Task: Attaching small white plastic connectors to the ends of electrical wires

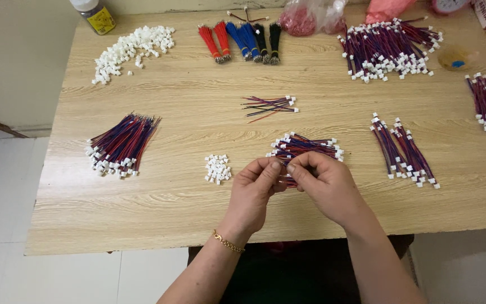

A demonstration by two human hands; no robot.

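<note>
At the near edge of a pale wood-grain table [158,214], both hands pinch one thin red-and-blue wire lead [288,181], left hand [254,191] meeting right hand [324,183] fingertip to fingertip. Steady, close fingerwork seems wise; small white plastic connectors [217,169] lie just left.

Your left hand [252,190] and right hand [323,183] are both bare, with no gloves or rings showing. You wear a thin gold chain bracelet [227,242] around your left wrist. Your forearms carry no sleeves. Dark clothing shows below the table edge.
</note>
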